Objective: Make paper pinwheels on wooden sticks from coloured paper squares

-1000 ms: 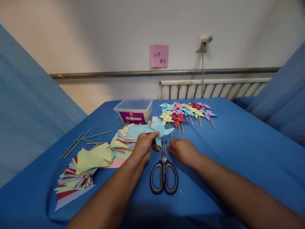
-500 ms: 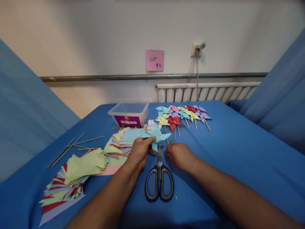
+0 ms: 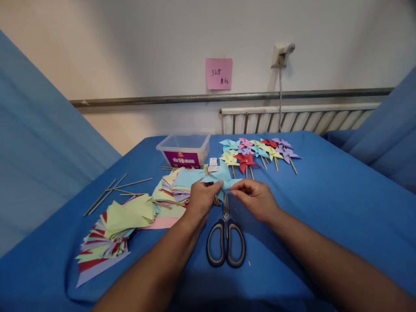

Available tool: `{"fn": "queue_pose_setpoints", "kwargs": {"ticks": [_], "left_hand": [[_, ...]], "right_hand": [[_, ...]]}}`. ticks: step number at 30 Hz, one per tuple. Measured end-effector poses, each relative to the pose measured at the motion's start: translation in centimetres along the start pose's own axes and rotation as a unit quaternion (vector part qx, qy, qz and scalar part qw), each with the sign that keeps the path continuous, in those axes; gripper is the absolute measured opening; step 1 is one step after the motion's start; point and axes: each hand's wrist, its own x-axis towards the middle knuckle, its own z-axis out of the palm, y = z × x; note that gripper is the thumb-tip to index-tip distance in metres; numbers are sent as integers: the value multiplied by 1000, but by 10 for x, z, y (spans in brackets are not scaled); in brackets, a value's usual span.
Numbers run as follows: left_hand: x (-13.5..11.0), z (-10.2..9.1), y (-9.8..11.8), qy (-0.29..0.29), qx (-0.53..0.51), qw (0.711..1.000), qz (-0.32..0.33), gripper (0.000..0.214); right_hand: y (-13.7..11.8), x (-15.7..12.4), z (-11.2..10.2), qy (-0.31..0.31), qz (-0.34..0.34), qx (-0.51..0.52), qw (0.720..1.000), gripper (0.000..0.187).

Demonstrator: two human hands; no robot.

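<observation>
Between my two hands is a light blue paper pinwheel, raised just above the tip of the scissors. My left hand pinches it near the centre with thumb and fingers. At its right-hand blade, my right hand has thumb and forefinger closed on the paper; whether a small pin is in that pinch I cannot make out. Scissors with dark blue handles lie closed on the table, blades pointing away. Thin sticks show partly below the pinwheel. A small white box sits just behind it.
Finished pinwheels on sticks lie at the back right. A clear plastic box with a purple label stands behind stacked coloured paper. Loose sticks cross at the left. The table has a blue cloth; a radiator runs behind.
My right hand has risen from the table beside the scissors and closed on the pinwheel's right blade. My left hand keeps its hold. The view has shifted slightly.
</observation>
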Motion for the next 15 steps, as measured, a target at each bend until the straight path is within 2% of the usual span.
{"fn": "queue_pose_setpoints", "kwargs": {"ticks": [4, 10, 15], "left_hand": [[-6, 6, -2, -16, 42, 999, 15, 25], [-12, 10, -2, -26, 11, 1000, -5, 29], [-14, 9, 0, -37, 3, 999, 6, 29]], "right_hand": [[2, 1, 1, 71, -33, -28, 997, 9], [6, 3, 0, 86, -17, -9, 996, 10], [3, 1, 1, 95, -7, 9, 995, 10]]}}
